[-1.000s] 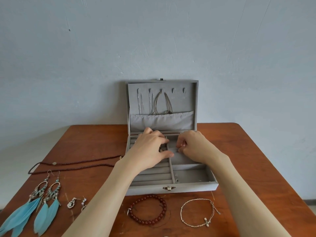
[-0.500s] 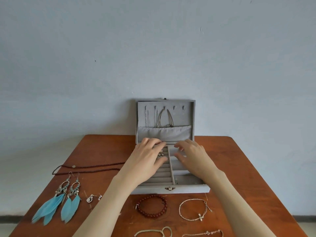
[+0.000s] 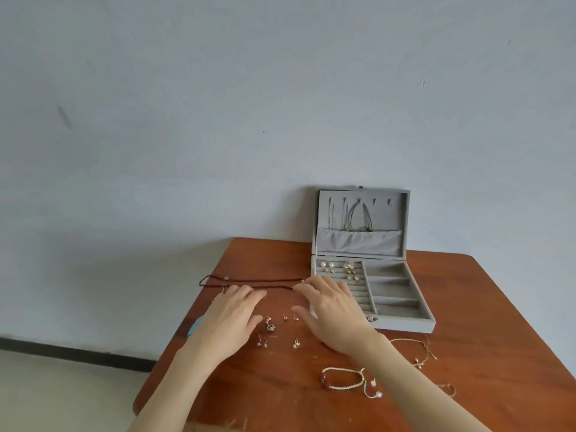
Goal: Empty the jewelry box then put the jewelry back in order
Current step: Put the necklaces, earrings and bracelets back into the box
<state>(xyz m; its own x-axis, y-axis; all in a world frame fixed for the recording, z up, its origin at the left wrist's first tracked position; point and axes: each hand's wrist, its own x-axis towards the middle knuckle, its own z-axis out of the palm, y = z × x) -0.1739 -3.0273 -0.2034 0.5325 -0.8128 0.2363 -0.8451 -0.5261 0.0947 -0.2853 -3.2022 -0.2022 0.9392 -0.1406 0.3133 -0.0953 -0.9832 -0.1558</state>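
Observation:
The grey jewelry box (image 3: pixel 402 324) stands open on the wooden table (image 3: pixel 498 307), its lid upright against the wall. Pearl studs and rings (image 3: pixel 339 269) sit in its back-left ring rows; thin chains (image 3: pixel 352 216) hang inside the lid. Its right compartments are bare. My left hand (image 3: pixel 232 313) and my right hand (image 3: pixel 330 310) hover flat with spread fingers over the table left of the box, holding nothing. Several small stud earrings (image 3: pixel 274 333) lie between them. A dark bead necklace (image 3: pixel 249 282) stretches beyond my fingertips.
A braided cream bracelet (image 3: pixel 346 380) with red beads lies near the front. Thin chain bracelets (image 3: pixel 417 353) lie in front of the box, partly behind my right forearm. A blue feather tip (image 3: pixel 194 327) shows beside my left wrist. The table's left edge is close.
Both hands left the box and moved left over the table near the stud earrings. The view swung left and back, so the box now sits to the right.

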